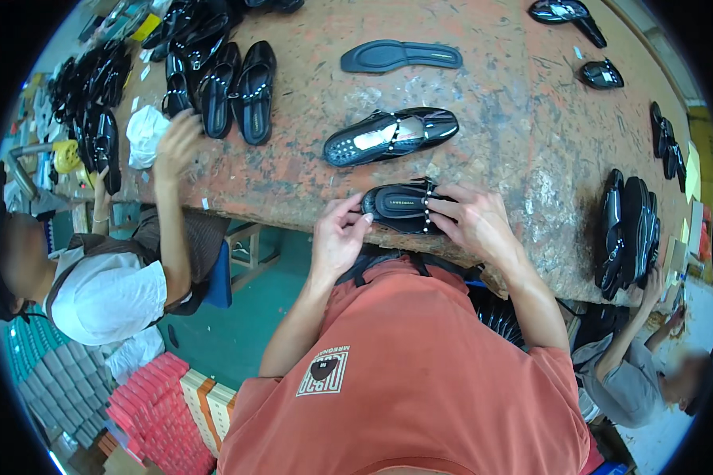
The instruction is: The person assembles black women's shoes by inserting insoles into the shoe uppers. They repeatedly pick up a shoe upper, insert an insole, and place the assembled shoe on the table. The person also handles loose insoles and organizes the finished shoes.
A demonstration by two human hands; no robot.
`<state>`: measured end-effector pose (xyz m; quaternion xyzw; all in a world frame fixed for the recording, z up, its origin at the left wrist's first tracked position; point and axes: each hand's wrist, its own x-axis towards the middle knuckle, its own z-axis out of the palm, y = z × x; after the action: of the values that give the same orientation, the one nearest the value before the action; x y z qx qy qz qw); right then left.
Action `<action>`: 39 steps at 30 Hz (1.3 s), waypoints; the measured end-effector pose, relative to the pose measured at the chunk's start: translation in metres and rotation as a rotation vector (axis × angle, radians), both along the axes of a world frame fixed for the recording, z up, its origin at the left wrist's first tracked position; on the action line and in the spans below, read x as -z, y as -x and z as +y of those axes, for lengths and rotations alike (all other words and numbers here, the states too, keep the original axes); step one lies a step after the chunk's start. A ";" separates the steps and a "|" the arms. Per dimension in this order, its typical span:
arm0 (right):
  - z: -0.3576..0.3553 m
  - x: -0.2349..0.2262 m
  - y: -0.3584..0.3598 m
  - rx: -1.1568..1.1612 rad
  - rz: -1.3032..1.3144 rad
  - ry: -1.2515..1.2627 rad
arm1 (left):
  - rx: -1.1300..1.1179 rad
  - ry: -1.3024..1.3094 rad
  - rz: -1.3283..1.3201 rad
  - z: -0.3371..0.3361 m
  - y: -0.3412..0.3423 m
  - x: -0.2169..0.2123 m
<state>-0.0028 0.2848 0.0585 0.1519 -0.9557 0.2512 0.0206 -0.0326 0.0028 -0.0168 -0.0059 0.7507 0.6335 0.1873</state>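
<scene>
Both hands are on one black shoe [404,207] at the near edge of the bench [499,134]: the left hand [337,237] has its grip closed on the heel end, the right hand [475,224] clamps the strap side. The insole looks seated, studs along the strap. A finished-looking shoe [390,136] lies just beyond, a loose sole [401,55] farther off. More shoes in a stack [630,233] wait to the right; plenty appears left.

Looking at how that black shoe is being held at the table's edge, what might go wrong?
1. The black shoe sits right at the edge of the table, held by left hand and right hand; a slip might drop it.
2. Its studded strap lies under the right fingers, so studs may snag.
</scene>
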 end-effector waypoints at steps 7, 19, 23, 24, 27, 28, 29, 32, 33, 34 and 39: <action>-0.015 0.013 0.003 -0.024 0.002 -0.021 | -0.008 -0.023 -0.005 0.003 0.001 -0.004; -0.024 0.013 0.007 -0.054 -0.031 -0.172 | 0.031 0.278 0.168 0.022 0.017 -0.023; -0.024 -0.002 0.002 -0.005 0.000 -0.326 | 0.117 0.448 0.338 0.026 0.040 -0.019; -0.023 -0.009 0.000 0.036 0.006 -0.363 | 0.095 0.405 0.347 0.027 0.040 -0.024; -0.017 -0.020 -0.013 0.269 -0.169 -0.475 | 0.202 0.434 0.318 0.023 0.047 -0.017; -0.022 -0.024 -0.011 0.281 -0.197 -0.482 | 0.202 0.426 0.358 0.024 0.047 -0.019; -0.025 -0.023 -0.009 0.281 -0.187 -0.495 | 0.202 0.417 0.398 0.024 0.044 -0.023; -0.023 -0.003 -0.009 0.269 -0.135 -0.515 | 0.526 0.278 0.827 0.023 0.055 -0.038; -0.023 -0.004 -0.007 0.271 -0.157 -0.503 | 0.679 0.204 1.013 0.021 0.057 -0.041; -0.024 -0.007 -0.005 0.274 -0.180 -0.491 | 0.928 0.171 0.963 0.024 0.057 -0.041; -0.020 -0.003 -0.030 0.629 0.028 0.138 | 1.180 0.461 0.946 0.036 0.062 -0.036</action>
<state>0.0273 0.2652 0.0619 -0.1492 -0.9361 0.2947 0.1205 -0.0946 0.0392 0.0192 0.6246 0.7422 0.1931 0.1474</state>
